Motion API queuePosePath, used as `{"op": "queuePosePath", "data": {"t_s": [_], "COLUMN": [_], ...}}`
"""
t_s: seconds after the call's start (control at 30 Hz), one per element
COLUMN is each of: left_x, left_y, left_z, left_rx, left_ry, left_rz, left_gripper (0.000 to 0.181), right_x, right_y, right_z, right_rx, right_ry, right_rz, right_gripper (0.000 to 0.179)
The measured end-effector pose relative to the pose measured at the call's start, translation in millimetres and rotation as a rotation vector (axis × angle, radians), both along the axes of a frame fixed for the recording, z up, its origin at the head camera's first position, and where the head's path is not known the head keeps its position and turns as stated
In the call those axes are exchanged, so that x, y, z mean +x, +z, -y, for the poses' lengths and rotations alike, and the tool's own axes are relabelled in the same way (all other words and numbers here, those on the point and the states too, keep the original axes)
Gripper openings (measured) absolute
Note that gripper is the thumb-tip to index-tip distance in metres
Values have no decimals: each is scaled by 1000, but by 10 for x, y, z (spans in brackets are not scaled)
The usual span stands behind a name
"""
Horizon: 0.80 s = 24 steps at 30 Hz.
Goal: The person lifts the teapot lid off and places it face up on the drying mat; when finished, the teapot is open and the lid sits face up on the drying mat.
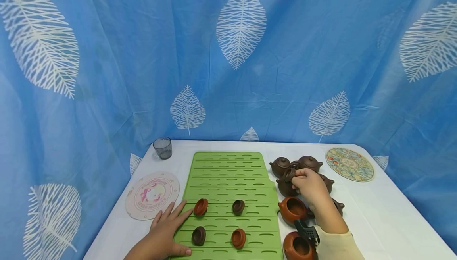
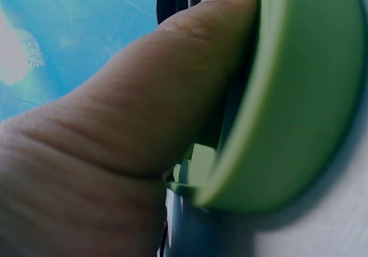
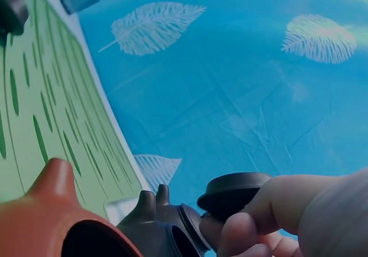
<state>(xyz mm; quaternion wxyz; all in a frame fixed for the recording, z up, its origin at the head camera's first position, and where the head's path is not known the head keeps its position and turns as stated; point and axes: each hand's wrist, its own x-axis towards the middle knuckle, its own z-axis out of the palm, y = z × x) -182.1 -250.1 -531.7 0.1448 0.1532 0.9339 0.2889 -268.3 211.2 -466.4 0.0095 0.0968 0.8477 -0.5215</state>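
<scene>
Between thumb and fingers, my right hand (image 1: 310, 186) pinches a dark brown teapot lid (image 3: 230, 189), held above an uncovered dark teapot (image 1: 285, 189). Flat on the left edge of the green mat (image 1: 228, 182) rests my left hand (image 1: 163, 231), fingers spread and holding nothing; its thumb lies along the mat edge in the left wrist view. Several teapot lids lie upturned on the mat: a reddish lid (image 1: 201, 207) by the left fingertips, a dark lid (image 1: 238, 207), another dark lid (image 1: 198, 235) and another reddish lid (image 1: 238, 238).
Two uncovered orange-brown teapots (image 1: 284, 211) stand along the mat's right side. Several dark teapots cluster behind and beside my right hand, among them a lidded teapot (image 1: 280, 166). A patterned round mat (image 1: 350, 164), a pale round mat (image 1: 137, 198) and a grey glass (image 1: 162, 149) lie farther out.
</scene>
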Motion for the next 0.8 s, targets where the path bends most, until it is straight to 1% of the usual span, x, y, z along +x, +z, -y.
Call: {"op": "queuePosePath", "data": {"t_s": [0.07,0.2,0.37,0.57,0.63,0.8], "left_x": [4,10,3,0,-1,0], "left_y": [-1,10,5,-8,-7,2], "left_z": [1,1,6,13,15,14], "left_rx": [-3,-2,2,4,10,18], "left_ry": [1,3,0,-8,-9,-7], "left_rz": [-1,10,21,7,10,17], "left_gripper": [117,116,114,114,114,114], "right_x": [-2,-7,-4,-38,-59,-124], "right_y": [-15,-23,33,161,211,308], "right_z": [-7,-11,58,228,302,540], "right_rx": [-64,-154,-277,-513,-568,-604], "right_ry": [-5,0,25,122,162,266], "right_rz": [2,0,-2,16,32,47], "right_gripper": [30,33,26,10,7,10]}}
